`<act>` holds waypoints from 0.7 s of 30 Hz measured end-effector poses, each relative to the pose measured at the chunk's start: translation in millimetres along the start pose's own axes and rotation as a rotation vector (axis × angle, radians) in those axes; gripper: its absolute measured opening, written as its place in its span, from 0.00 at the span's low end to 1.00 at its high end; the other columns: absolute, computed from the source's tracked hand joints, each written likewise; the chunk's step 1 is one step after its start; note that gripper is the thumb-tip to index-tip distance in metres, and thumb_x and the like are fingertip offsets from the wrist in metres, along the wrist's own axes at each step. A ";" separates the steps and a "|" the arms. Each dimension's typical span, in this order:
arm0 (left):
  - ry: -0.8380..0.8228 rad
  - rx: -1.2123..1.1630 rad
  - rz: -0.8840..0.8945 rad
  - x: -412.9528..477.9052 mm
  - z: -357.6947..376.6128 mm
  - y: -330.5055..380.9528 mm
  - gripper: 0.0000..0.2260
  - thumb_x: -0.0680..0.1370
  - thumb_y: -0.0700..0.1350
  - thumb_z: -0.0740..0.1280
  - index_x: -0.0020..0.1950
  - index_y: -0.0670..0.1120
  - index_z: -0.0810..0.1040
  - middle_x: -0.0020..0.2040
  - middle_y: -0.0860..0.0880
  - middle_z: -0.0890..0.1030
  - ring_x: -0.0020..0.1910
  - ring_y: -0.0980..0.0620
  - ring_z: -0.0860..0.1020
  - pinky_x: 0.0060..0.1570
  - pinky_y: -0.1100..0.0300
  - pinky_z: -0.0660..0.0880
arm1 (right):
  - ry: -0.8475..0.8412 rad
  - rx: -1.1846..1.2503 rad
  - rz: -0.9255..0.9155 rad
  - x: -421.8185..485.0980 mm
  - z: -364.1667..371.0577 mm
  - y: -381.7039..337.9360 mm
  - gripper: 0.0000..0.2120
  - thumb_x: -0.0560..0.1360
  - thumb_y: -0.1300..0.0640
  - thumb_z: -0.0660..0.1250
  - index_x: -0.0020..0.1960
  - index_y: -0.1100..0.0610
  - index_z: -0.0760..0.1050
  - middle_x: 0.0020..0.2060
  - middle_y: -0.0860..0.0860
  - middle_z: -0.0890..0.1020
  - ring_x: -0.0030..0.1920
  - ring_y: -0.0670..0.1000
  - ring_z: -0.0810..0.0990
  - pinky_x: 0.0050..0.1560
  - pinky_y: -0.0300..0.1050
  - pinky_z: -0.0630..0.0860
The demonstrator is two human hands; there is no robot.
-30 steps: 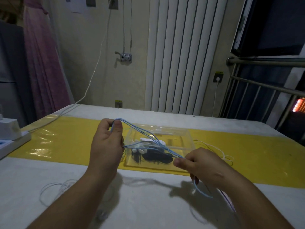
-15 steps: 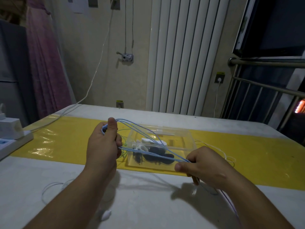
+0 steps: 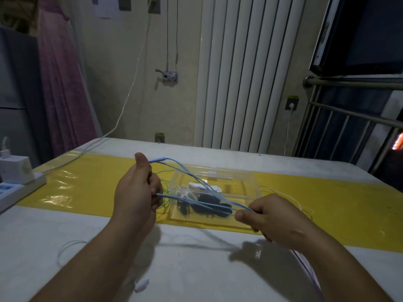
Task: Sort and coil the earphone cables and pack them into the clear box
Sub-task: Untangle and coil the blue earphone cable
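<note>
A light blue earphone cable runs in several strands between my two hands, above the clear box. My left hand grips one end of the loops, thumb up, the plug sticking out to the right of the thumb. My right hand pinches the other end of the strands, just right of the box's near edge. Inside the box lie coiled black earphones and white earphones. A thin green cable hangs by my left hand.
A white earphone cable lies loose on the white table at the near left, with its earbud closer to me. Another white cable lies on the yellow mat right of the box. A power strip with a white charger sits at the left edge.
My left hand has turned so its thumb points up and moved slightly left. My right hand drew nearer the box, so the blue strands lie flatter between the hands.
</note>
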State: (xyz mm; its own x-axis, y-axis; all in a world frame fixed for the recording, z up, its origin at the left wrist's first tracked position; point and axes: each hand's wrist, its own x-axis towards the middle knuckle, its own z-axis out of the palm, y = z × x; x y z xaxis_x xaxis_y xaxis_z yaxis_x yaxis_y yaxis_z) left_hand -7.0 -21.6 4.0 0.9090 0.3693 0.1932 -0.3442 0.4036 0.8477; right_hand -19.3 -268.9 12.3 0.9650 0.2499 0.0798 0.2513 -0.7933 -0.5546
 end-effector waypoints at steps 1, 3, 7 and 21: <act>-0.002 0.001 -0.012 0.8 -0.6 0.4 0.20 0.80 0.59 0.56 0.34 0.48 0.62 0.22 0.52 0.60 0.21 0.54 0.56 0.20 0.66 0.53 | 0.027 -0.003 -0.023 1.1 1.0 1.5 0.27 0.71 0.38 0.68 0.30 0.59 0.68 0.21 0.47 0.65 0.25 0.46 0.63 0.30 0.44 0.60; 0.010 -0.027 -0.039 2.9 -3.3 1.3 0.20 0.80 0.59 0.57 0.34 0.48 0.62 0.23 0.52 0.59 0.21 0.55 0.55 0.20 0.67 0.52 | 0.034 0.004 -0.077 2.2 2.1 4.0 0.24 0.72 0.40 0.69 0.30 0.55 0.65 0.25 0.46 0.63 0.27 0.45 0.61 0.32 0.44 0.59; 0.052 -0.157 -0.081 8.3 -10.1 3.3 0.16 0.81 0.51 0.60 0.35 0.49 0.65 0.26 0.52 0.64 0.22 0.56 0.57 0.24 0.63 0.51 | 0.024 -0.004 -0.135 3.3 4.7 5.4 0.17 0.75 0.47 0.68 0.34 0.55 0.69 0.26 0.44 0.67 0.29 0.44 0.65 0.34 0.45 0.62; 0.199 -0.152 -0.093 10.5 -8.8 0.6 0.15 0.82 0.52 0.57 0.38 0.50 0.69 0.27 0.53 0.74 0.27 0.55 0.70 0.33 0.59 0.64 | 0.217 0.089 -0.131 1.9 4.1 -0.1 0.34 0.65 0.24 0.60 0.31 0.57 0.66 0.23 0.47 0.64 0.27 0.46 0.64 0.32 0.46 0.60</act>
State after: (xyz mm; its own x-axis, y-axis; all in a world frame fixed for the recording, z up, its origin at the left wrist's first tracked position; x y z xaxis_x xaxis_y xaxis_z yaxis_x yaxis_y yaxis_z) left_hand 0.3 -10.2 2.2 0.8794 0.4760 0.0036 -0.3060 0.5594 0.7704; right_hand -17.8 -266.0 9.1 0.9207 0.2146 0.3261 0.3767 -0.7078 -0.5977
